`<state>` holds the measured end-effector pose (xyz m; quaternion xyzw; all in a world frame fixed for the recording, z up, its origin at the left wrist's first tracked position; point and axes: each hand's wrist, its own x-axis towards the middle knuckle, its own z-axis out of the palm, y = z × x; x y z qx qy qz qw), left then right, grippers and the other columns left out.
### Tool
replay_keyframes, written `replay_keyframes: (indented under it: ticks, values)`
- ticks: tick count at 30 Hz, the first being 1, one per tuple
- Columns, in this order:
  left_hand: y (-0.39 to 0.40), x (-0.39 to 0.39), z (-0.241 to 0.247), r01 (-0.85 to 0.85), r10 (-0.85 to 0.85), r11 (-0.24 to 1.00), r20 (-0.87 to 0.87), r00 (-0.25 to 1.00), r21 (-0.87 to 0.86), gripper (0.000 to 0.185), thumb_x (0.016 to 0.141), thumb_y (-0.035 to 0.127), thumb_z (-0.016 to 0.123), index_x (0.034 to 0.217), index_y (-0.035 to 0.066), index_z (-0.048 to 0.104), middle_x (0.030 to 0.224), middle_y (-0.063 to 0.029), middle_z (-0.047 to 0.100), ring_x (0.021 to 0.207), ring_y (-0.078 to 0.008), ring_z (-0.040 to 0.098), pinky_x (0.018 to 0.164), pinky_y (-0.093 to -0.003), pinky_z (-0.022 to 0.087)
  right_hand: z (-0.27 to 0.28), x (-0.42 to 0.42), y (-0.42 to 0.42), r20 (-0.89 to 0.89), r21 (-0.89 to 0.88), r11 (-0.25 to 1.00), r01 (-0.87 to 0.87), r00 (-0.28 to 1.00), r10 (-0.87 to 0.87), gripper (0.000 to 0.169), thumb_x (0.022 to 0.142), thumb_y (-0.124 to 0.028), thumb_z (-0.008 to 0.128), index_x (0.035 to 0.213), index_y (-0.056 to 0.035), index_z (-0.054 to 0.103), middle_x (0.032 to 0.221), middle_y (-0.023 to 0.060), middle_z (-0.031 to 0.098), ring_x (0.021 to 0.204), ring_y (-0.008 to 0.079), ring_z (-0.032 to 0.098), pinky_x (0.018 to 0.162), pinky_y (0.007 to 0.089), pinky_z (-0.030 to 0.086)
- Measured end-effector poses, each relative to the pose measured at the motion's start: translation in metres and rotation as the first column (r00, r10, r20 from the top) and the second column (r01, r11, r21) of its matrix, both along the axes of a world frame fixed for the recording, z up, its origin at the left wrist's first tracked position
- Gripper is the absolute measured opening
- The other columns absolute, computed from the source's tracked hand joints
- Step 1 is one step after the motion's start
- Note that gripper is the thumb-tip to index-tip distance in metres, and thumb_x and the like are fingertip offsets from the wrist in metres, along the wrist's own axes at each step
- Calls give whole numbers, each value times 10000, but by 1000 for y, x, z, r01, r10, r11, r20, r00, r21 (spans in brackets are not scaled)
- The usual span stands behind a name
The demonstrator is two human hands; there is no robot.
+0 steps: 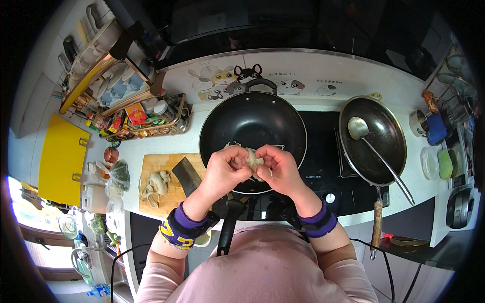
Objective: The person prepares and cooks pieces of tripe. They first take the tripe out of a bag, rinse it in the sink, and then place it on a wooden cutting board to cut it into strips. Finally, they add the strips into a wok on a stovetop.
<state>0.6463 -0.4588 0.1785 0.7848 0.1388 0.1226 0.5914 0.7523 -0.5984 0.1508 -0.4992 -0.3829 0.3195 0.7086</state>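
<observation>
Over the near part of a large black wok, my left hand and my right hand hold a pale, fibrous piece of food between their fingertips, possibly a mushroom. Thin pale shreds show in the wok around my fingers; my hands hide part of them. On a wooden cutting board at the left lie more pale pieces, beside a dark cleaver blade. My left forearm covers the lower part of the cleaver.
A second wok with a steel ladle stands right on the black cooktop. The large wok's black handle points towards me. A spice rack stands back left, near plastic-bagged vegetables.
</observation>
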Motion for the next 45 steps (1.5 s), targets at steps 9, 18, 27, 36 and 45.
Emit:
replay_keyframes:
  ticks: [9,18,27,36,45]
  values:
    - [-1,0,-5,42,-10,848,63,998,-528,102,819,-6,492,894,-13,561,733,-55,583,585,-114,562,531,-240,521,-9,4,3,-142,-1,994,-106,984,105,201,797,-29,466,973,21,550,805,45,601,684,94,577,639,240,473]
    - [52,-19,-14,-159,285,715,75,956,-681,72,862,26,517,891,20,584,713,-36,574,552,-93,531,519,-251,539,-9,48,-24,-702,140,971,194,711,-41,203,797,-111,454,958,-17,535,838,39,565,705,103,516,678,255,477]
    - [42,-10,-22,-196,181,954,-85,980,-229,106,810,72,688,820,15,600,701,-16,608,605,-45,556,519,-194,510,-4,37,-19,-498,-1,989,147,858,-128,139,861,-91,533,969,-15,578,803,17,596,699,71,551,670,224,476]
    - [-5,-2,12,-33,25,983,45,999,182,158,749,-17,694,898,-21,642,791,-12,560,618,-35,504,561,-171,428,-6,10,-4,-184,-16,1000,25,982,-28,108,844,-18,631,920,5,557,836,22,618,757,50,576,655,194,467]
    - [-10,-3,12,-102,23,921,208,978,377,138,663,-21,673,789,-14,618,653,-42,523,499,-100,448,495,-232,394,3,-1,-4,-44,-74,997,29,999,-32,115,838,-14,633,874,9,526,769,0,591,678,32,567,595,177,460]
